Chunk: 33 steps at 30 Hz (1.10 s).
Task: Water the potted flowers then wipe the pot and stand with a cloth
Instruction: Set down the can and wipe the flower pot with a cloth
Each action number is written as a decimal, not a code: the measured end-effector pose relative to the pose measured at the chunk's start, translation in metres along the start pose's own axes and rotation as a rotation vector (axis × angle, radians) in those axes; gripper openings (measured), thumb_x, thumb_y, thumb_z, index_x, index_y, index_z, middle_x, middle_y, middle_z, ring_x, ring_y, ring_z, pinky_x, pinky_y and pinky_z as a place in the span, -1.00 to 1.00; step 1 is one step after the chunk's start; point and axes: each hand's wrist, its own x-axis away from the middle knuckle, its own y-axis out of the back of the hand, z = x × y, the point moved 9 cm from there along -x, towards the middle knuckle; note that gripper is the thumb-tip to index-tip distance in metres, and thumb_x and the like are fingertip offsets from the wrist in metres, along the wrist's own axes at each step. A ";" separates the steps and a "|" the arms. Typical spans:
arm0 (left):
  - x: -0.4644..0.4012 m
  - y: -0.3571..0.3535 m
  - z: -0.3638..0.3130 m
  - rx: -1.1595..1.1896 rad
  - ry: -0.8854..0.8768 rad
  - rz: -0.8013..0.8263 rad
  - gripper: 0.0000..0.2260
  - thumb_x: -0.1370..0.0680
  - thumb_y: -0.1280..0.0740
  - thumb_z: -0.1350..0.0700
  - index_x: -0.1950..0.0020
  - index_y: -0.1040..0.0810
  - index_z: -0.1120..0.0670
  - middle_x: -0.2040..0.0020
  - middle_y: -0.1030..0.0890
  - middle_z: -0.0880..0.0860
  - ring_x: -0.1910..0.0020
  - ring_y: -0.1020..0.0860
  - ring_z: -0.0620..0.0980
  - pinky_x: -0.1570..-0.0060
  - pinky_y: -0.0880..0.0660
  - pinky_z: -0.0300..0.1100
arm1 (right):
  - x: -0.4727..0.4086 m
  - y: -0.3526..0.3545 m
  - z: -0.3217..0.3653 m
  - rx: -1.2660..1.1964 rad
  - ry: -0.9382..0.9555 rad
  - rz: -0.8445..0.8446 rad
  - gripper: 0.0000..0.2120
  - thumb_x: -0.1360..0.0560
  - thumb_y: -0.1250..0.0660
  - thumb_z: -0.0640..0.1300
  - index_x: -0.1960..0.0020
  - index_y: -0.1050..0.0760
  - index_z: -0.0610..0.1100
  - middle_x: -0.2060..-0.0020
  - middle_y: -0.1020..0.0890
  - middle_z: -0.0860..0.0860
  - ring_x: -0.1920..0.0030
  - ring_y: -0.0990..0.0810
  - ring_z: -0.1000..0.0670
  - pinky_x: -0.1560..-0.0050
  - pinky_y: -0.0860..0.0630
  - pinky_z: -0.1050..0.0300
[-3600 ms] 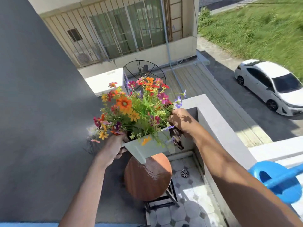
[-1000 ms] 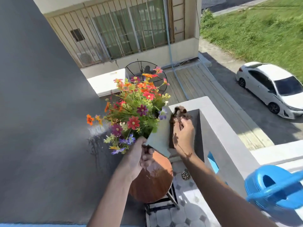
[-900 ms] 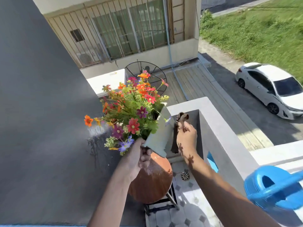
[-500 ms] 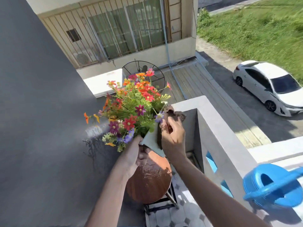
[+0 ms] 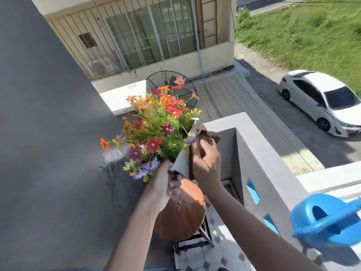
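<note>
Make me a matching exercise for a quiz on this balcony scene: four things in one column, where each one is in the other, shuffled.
Things:
1. flower pot
2. brown cloth
3. watering can
4. round stand

Places:
A. on the balcony ledge at far right
B. in the right hand, against the pot's side
C. on the tiled floor, under the pot
D. tilted, held up by the left hand

Pairs: 1-D, 2-B, 3-A, 4-C

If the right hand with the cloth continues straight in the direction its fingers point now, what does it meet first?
The right hand points up along the pot side, so it would probably meet the flowers overhanging the rim first. Depth is unclear; it might instead pass beside them.
</note>
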 end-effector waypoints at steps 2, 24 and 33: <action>0.000 -0.001 0.005 0.023 0.006 0.017 -0.81 -0.60 -0.09 0.11 0.15 -0.40 0.13 0.41 -0.39 0.05 0.57 -0.20 -0.12 0.66 -0.15 -0.30 | -0.019 0.009 -0.019 0.031 -0.065 -0.071 -0.83 -0.59 -0.28 -0.28 0.15 -0.57 -0.26 0.14 -0.55 -0.18 0.16 -0.49 -0.06 0.10 -0.35 0.16; 0.007 0.010 -0.016 -0.037 -0.067 -0.128 -0.76 -0.60 -0.06 0.15 0.23 -0.37 0.16 0.43 -0.41 0.12 0.61 -0.25 -0.09 0.70 -0.13 -0.32 | 0.025 0.000 0.008 -0.175 -0.065 0.032 -0.90 -0.57 -0.33 -0.29 0.06 -0.62 -0.25 0.08 -0.63 -0.07 0.07 -0.58 0.12 0.02 -0.46 0.20; 0.012 0.018 -0.025 -0.257 -0.068 -0.083 -0.73 -0.57 -0.05 0.11 0.30 -0.37 0.13 0.49 -0.38 0.05 0.65 -0.16 -0.14 0.67 -0.01 -0.39 | -0.042 0.025 -0.015 -0.134 -0.161 0.018 -0.75 -0.58 -0.31 -0.17 0.28 -0.49 -0.14 0.37 -0.53 0.03 0.34 -0.41 0.13 0.27 -0.32 0.14</action>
